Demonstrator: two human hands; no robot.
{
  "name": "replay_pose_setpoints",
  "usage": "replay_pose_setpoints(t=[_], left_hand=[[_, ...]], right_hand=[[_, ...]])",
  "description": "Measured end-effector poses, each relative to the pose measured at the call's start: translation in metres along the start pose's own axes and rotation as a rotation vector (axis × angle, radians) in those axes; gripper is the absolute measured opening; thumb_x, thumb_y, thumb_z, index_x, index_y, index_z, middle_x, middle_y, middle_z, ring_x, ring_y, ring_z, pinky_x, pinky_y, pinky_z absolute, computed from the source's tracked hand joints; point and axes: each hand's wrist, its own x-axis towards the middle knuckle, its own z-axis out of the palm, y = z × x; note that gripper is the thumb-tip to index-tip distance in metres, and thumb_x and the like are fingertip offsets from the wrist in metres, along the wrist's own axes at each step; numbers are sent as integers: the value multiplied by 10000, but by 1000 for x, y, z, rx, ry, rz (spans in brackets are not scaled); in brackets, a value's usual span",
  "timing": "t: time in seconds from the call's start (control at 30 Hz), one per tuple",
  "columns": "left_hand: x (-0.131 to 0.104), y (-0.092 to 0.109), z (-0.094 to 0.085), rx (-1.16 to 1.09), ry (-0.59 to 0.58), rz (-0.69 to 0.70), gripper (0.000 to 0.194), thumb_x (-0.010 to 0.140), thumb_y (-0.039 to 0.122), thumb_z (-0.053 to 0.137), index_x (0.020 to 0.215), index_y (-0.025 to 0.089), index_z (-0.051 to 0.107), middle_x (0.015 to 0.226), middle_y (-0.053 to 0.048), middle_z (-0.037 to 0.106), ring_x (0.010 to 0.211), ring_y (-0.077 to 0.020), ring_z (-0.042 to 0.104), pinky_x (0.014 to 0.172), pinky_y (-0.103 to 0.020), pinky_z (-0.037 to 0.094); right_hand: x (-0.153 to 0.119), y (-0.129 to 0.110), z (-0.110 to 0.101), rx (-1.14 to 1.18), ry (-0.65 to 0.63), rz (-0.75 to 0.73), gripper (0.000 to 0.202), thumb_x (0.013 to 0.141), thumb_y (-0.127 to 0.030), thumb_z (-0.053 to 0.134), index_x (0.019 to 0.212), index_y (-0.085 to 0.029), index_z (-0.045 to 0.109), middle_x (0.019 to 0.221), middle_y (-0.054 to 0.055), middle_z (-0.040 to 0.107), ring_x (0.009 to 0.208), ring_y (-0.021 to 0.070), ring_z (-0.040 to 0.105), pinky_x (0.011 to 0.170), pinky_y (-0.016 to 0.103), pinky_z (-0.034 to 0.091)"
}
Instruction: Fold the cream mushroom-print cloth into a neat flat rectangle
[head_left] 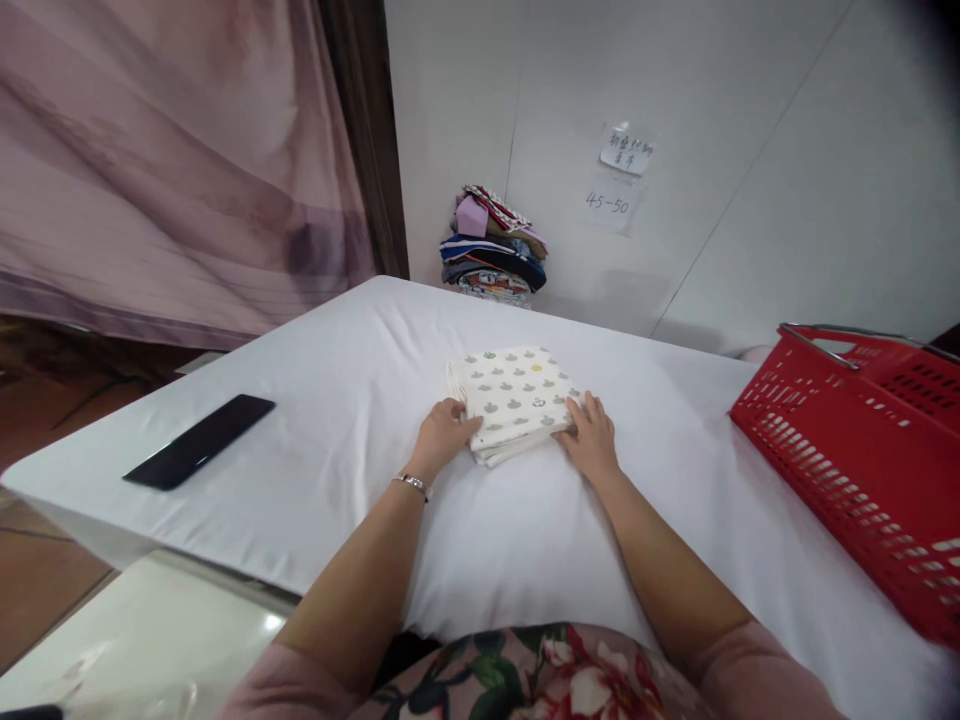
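Observation:
A folded white cloth (517, 390) with grey, green and yellow motifs lies in several layers on the white-covered table (330, 360). At its near left corner my left hand (446, 435) pinches the edge, thumb on top and the fingers partly hidden beside the layers. My right hand (590, 435) holds the near right corner, with fingertips on the top face and the thumb at the lower layers. A bracelet (414, 486) circles my left wrist.
A black flat object (201, 440) lies at the left. To the right stands a red plastic basket (855, 450). Folded fabrics (495, 250) are piled by the wall beyond the far edge. A pink curtain (180, 150) hangs at the left. Handwritten notes (627, 152) are on the wall.

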Motion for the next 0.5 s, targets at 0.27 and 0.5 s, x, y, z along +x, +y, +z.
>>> replay_pose_setpoints(t=[0.27, 0.5], left_hand=[[-1, 1, 2, 10, -17, 30, 298, 710, 459, 616, 876, 216, 567, 933, -21, 618, 815, -173, 578, 691, -266, 418], [-1, 1, 1, 0, -13, 41, 287, 702, 447, 631, 859, 212, 577, 919, -21, 625, 797, -169, 582, 677, -260, 425]], right_hand=[[2, 14, 14, 304, 15, 206, 678, 734, -319, 614, 1367, -210, 397, 1511, 111, 163, 1378, 306, 179, 1081, 461, 273], [3, 20, 12, 581, 71, 219, 665, 698, -288, 614, 1337, -239, 438, 1518, 75, 169, 1376, 258, 210, 1101, 423, 265]])
